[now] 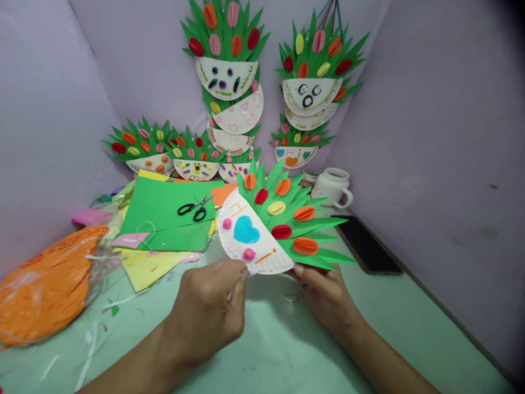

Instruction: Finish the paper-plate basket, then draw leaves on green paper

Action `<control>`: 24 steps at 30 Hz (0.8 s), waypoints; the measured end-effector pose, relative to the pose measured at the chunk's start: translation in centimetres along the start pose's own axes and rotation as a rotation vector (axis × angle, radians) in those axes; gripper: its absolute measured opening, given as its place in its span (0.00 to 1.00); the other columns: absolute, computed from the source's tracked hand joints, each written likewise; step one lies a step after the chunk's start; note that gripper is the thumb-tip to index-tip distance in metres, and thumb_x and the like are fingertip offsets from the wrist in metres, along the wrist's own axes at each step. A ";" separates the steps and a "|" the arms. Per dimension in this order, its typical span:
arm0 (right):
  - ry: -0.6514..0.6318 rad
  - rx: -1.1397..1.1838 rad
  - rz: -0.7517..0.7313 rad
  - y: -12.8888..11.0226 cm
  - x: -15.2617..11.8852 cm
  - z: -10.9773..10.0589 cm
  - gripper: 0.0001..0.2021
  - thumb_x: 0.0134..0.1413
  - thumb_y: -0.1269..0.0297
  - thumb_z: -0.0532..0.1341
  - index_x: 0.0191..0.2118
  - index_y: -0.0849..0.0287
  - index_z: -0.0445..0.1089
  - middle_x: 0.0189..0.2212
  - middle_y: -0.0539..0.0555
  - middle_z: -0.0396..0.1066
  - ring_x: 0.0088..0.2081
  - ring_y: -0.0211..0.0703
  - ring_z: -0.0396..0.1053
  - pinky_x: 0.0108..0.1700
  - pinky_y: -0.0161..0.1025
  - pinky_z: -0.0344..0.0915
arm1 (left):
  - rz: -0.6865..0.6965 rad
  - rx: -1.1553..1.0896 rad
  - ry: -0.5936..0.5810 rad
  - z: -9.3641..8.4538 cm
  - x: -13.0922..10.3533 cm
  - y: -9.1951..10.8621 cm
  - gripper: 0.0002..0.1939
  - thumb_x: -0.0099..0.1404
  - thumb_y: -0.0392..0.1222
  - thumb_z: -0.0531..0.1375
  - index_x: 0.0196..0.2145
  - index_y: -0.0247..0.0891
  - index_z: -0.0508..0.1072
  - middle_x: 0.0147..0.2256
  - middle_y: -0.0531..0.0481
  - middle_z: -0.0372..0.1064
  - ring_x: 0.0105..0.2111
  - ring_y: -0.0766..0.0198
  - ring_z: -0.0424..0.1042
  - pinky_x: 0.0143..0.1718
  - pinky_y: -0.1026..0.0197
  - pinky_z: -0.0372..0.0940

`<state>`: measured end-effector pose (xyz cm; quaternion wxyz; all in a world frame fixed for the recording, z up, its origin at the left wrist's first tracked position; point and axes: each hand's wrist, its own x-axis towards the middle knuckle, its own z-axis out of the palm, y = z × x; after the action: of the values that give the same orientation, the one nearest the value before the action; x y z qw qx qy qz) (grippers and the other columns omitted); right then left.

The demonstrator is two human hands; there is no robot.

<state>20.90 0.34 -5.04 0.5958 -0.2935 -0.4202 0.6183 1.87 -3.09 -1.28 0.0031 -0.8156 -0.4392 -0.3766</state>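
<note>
A folded half paper plate (233,216) with green paper leaves and red, orange and yellow paper flowers is held tilted above the table. On its white face are a blue heart, orange letters and two pink flower pieces, with pale purple marks along the lower rim. My right hand (326,290) grips it at the lower right corner, thumb in front, other fingers partly hidden behind. My left hand (211,306) is closed at the bottom rim around a slim, pale purple pen-like stick (237,284), mostly covered by the fingers.
Black-handled scissors (199,210) lie on green paper sheets (164,219) at left. Near them is an orange bundle in plastic (53,284). A white mug (331,186) and dark phone (367,243) are at right. Similar plate crafts (227,79) hang behind.
</note>
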 end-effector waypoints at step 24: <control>0.023 0.009 -0.011 0.1 0.1 0.1 0.02 0.42 0.69 0.65 0.24 0.56 0.72 0.26 0.50 0.75 0.39 0.47 0.71 0.45 0.45 0.67 | 0.010 0.032 0.019 0.0 0.2 -0.2 0.07 0.61 0.31 0.53 0.31 0.35 0.70 0.21 0.55 0.64 0.19 0.68 0.63 0.21 0.65 0.56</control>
<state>20.73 0.43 -5.04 0.6054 -0.2955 -0.4119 0.6135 1.76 -2.82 -1.20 0.0226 -0.8140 -0.4410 -0.3773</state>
